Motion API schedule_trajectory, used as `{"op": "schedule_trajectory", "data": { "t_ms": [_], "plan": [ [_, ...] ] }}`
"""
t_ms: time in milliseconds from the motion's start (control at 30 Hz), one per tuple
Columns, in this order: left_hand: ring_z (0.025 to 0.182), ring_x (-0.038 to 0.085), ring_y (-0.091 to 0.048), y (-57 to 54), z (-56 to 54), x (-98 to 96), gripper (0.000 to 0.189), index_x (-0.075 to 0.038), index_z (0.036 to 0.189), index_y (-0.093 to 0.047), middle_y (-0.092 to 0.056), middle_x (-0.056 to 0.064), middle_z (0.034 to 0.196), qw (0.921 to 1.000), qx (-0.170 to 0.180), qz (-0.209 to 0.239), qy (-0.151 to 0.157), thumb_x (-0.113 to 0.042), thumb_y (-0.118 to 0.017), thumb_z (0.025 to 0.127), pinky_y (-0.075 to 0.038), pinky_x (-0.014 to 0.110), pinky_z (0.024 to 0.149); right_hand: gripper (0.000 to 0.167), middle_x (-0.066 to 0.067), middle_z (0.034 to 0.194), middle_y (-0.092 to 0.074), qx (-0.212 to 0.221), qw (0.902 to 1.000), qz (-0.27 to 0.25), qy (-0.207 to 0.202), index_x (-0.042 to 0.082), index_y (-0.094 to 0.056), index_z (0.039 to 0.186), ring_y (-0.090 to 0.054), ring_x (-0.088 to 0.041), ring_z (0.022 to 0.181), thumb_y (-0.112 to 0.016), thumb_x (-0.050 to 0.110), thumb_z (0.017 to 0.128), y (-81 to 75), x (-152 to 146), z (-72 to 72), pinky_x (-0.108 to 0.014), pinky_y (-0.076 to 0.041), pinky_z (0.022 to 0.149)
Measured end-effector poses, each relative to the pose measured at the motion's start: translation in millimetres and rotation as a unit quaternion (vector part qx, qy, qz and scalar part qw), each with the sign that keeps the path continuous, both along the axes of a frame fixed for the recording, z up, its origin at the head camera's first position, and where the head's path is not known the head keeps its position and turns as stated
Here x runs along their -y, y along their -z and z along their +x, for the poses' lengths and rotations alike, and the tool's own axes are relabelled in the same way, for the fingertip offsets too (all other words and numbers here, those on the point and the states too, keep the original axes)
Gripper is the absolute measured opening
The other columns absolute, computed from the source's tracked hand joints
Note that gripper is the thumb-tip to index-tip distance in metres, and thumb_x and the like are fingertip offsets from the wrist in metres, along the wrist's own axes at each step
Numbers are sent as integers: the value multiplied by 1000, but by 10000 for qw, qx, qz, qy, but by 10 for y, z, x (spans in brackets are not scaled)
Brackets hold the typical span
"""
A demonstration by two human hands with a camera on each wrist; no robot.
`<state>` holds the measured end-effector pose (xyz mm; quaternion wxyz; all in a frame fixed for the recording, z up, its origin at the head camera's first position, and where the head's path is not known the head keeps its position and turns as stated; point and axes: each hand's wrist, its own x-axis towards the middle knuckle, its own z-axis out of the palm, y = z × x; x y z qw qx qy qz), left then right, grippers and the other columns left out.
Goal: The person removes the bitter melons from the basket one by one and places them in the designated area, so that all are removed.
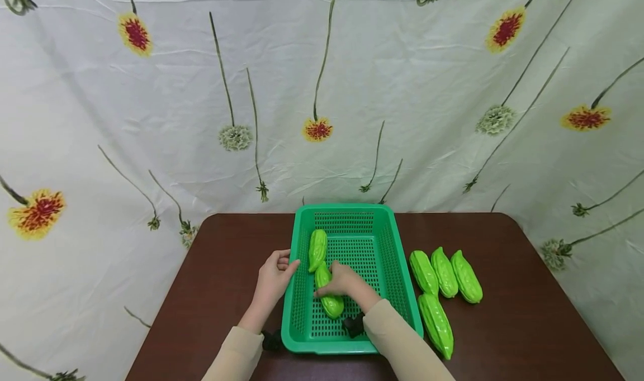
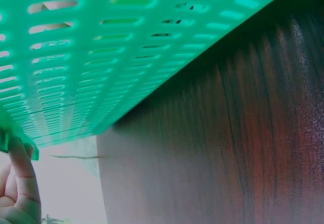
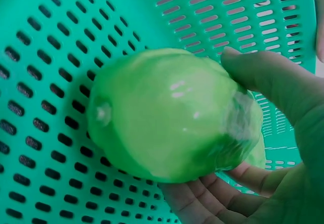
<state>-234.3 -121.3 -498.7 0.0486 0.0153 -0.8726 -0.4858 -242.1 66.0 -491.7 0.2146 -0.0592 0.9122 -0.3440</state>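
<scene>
A green plastic basket (image 1: 344, 207) with slotted walls stands on the dark table. Inside, my right hand (image 1: 347, 283) grips a bright green bitter melon (image 1: 332, 307), thumb on one side and fingers on the other. The right wrist view shows this bitter melon (image 3: 162, 118) large, with its rounded end over the basket floor. A second bitter melon (image 1: 317, 247) lies just beyond it along the basket's left side. My left hand (image 1: 273, 277) holds the basket's left rim between thumb and fingers; in the left wrist view a finger (image 2: 24, 176) meets the rim's edge.
To the right of the basket, several bitter melons lie on the table: three side by side, such as this bitter melon (image 1: 466, 276), and one bitter melon (image 1: 436, 325) nearer me. A white flowered cloth (image 1: 282, 90) hangs behind the brown table (image 1: 226, 247).
</scene>
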Motion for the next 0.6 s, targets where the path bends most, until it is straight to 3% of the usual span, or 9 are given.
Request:
{"op": "schedule_trajectory", "data": {
  "t_ms": [333,600],
  "plan": [
    [89,21,-62,5,-2,-1,40,0,127,-60,-64,12,100,10000,0,68,-53,-19,-70,93,-54,33,76,67,-12,96,-63,-274,9994,-204,19,-6,-53,121,-62,-21,83,-86,29,74,-116,-72,4,-39,-55,73],
    [88,20,-60,1,9,-13,39,0,127,-60,-63,13,99,10000,-40,50,-67,-18,-69,93,-54,32,75,75,-15,103,-64,-359,9988,-267,192,-5,-48,131,-64,-25,90,-84,33,76,-266,-165,12,-42,-55,77]
  ]
}}
